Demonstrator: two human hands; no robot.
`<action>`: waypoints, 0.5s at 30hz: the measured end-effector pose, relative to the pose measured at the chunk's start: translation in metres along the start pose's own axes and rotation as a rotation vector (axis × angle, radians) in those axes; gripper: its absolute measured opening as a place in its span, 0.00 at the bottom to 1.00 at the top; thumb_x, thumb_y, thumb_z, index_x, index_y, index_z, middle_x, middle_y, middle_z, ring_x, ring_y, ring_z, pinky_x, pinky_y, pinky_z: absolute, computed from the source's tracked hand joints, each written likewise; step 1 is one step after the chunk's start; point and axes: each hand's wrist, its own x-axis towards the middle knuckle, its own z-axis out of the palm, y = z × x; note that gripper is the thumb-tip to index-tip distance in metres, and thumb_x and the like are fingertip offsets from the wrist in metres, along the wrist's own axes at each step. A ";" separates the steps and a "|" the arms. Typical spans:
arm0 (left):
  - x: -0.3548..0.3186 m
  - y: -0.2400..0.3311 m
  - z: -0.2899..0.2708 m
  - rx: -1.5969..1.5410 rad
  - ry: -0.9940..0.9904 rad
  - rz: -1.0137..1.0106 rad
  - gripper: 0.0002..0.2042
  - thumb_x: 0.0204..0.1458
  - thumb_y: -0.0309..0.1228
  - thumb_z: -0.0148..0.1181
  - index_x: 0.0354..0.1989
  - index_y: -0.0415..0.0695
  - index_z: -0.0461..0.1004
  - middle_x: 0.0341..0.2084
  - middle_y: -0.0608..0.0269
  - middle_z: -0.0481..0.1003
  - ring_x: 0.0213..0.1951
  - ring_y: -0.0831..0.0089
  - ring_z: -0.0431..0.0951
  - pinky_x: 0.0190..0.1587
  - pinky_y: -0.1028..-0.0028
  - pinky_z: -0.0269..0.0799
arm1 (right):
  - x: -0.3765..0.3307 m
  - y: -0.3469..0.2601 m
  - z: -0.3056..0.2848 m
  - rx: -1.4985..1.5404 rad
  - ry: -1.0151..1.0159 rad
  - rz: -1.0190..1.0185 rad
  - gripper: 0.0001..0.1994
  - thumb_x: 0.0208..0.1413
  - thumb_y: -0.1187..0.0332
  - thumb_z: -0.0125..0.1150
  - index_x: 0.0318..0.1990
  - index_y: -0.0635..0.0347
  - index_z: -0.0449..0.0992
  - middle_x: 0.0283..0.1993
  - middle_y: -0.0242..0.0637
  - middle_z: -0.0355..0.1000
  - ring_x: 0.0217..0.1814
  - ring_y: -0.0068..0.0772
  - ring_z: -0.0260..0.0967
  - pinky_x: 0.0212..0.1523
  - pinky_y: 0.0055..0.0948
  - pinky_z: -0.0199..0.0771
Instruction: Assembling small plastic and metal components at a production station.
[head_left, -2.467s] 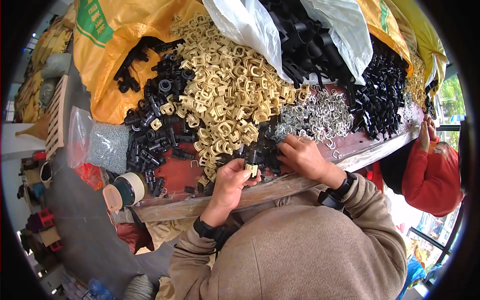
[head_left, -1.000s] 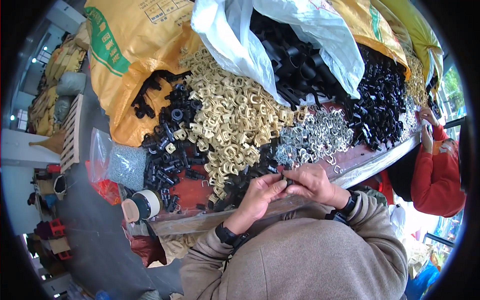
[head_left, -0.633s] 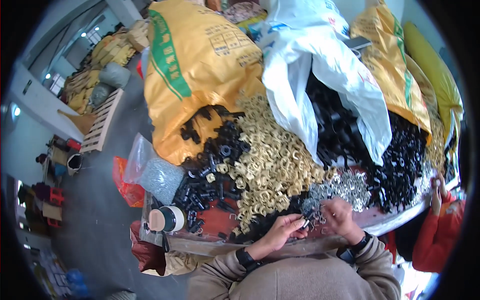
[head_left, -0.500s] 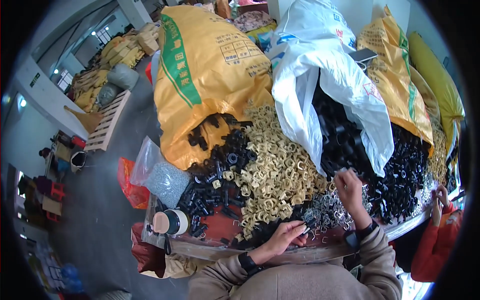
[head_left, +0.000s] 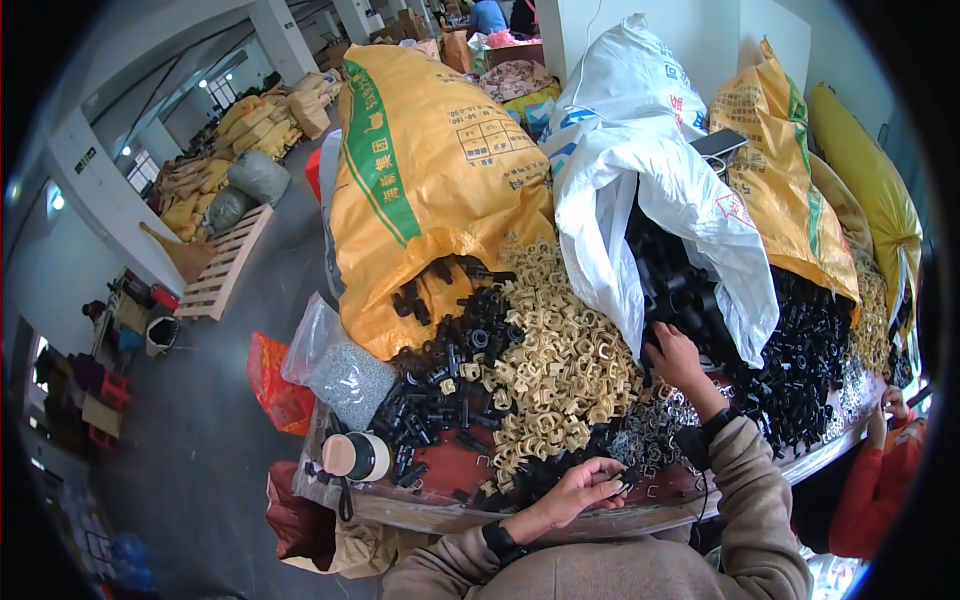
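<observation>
Fingers of the right hand [head_left: 676,357] curled into the black plastic parts [head_left: 690,300] spilling from the white sack [head_left: 650,190] just above it; the left hand [head_left: 580,490] pinched 1 small dark piece.

Even, soft daylight fills the scene, bright without harsh shadows. Small ceiling lamps glow along the hall at upper left, and the white sack [head_left: 650,190] is close to overexposed where light hits it. The fisheye bends the bench [head_left: 440,505] edge and pillars, and a black ring frames the picture. The centre is sharp; the far hall and the rim go soft and smeared
</observation>
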 end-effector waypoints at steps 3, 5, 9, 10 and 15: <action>-0.003 0.000 0.000 -0.006 -0.013 -0.004 0.15 0.49 0.29 0.49 0.45 0.39 0.59 0.30 0.61 0.70 0.31 0.78 0.70 0.35 0.80 0.67 | -0.008 0.007 0.000 0.054 0.066 -0.111 0.22 0.40 0.65 0.54 0.45 0.60 0.61 0.35 0.45 0.64 0.37 0.46 0.63 0.35 0.37 0.65; -0.005 -0.003 -0.004 0.004 -0.005 -0.022 0.15 0.49 0.29 0.49 0.45 0.38 0.59 0.30 0.61 0.69 0.31 0.78 0.70 0.35 0.80 0.67 | -0.011 0.003 -0.005 0.081 0.099 -0.174 0.23 0.40 0.65 0.54 0.46 0.59 0.60 0.35 0.46 0.63 0.37 0.46 0.63 0.36 0.37 0.65; -0.006 -0.008 -0.004 0.022 0.033 -0.028 0.15 0.49 0.30 0.49 0.45 0.38 0.60 0.31 0.63 0.69 0.31 0.80 0.70 0.35 0.81 0.67 | -0.013 -0.004 -0.015 -0.022 -0.060 -0.109 0.25 0.38 0.66 0.55 0.48 0.57 0.60 0.36 0.47 0.62 0.38 0.48 0.62 0.36 0.37 0.65; -0.006 -0.009 -0.004 0.026 0.051 -0.030 0.15 0.50 0.30 0.48 0.45 0.39 0.61 0.30 0.64 0.69 0.30 0.81 0.69 0.34 0.81 0.67 | -0.012 -0.004 -0.015 -0.034 -0.076 -0.119 0.25 0.37 0.66 0.55 0.48 0.56 0.60 0.36 0.47 0.62 0.38 0.48 0.62 0.37 0.36 0.65; -0.002 -0.012 -0.011 0.065 0.060 -0.026 0.17 0.49 0.34 0.49 0.46 0.38 0.61 0.30 0.67 0.69 0.28 0.84 0.68 0.32 0.84 0.66 | -0.005 0.008 -0.010 0.051 -0.096 -0.247 0.24 0.34 0.69 0.56 0.46 0.56 0.63 0.36 0.45 0.62 0.37 0.48 0.62 0.37 0.35 0.64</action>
